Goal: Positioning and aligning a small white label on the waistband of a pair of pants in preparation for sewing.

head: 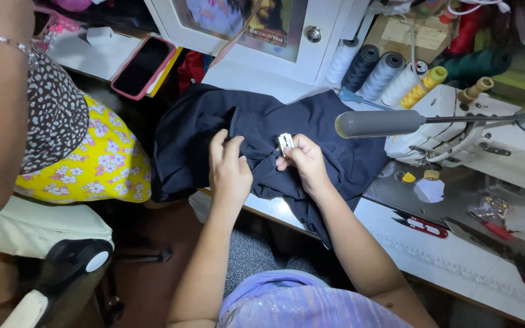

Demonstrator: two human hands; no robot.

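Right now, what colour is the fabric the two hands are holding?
Dark navy, nearly black: the fabric, seen in the head view.

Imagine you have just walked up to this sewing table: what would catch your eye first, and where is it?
At the centre, the right hand pinches a small razor blade against a dark navy garment, while the left hand grips the cloth beside it. Behind, at the upper right, cones of thread stand in a row. At the left edge sits another person in a bright yellow flowered skirt.
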